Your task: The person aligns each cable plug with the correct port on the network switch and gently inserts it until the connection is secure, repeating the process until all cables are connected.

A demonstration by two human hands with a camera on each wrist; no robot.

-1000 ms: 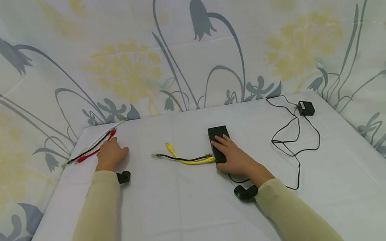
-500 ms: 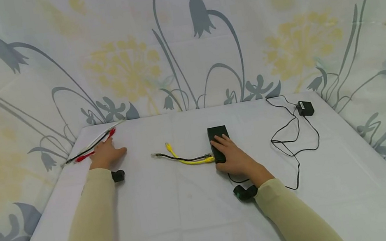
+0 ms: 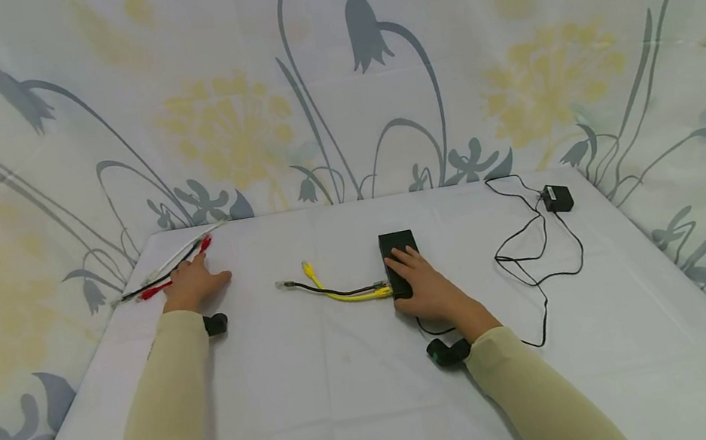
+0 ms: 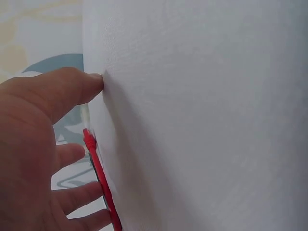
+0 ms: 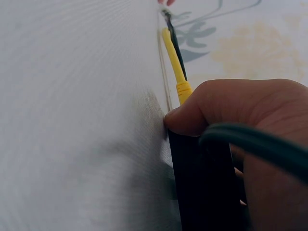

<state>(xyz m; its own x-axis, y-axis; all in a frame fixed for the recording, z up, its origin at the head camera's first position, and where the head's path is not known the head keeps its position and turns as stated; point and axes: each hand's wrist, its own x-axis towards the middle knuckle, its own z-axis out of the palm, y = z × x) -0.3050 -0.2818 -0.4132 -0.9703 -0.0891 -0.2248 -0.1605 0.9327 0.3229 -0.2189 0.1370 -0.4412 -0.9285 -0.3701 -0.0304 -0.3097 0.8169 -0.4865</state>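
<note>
Note the patterned cloth point(image 3: 332, 78) behind the white table point(image 3: 351, 387). Locate the right hand point(image 3: 428, 288) near mid-table, holding the black box point(image 3: 392, 243) between thumb and fingers. Locate the left hand point(image 3: 191, 284) at far left, thumb extended, fingers apart, gripping nothing. Find the power adapter point(image 3: 557, 198) at far right, well apart from both hands. Find the yellow cable point(image 3: 358, 297) and the short black cable point(image 3: 322, 289) at the left side of the black box; plug seating too small to verify. Find the red cable point(image 4: 99, 168) just beside the left fingers; contact unconfirmed. Observe a slight leftward shift of the left hand since a second ago, with no evident shift of the right hand. Judge the red cable as present left-hand work, not yet taken up, and the black box as probably being steadied.
</note>
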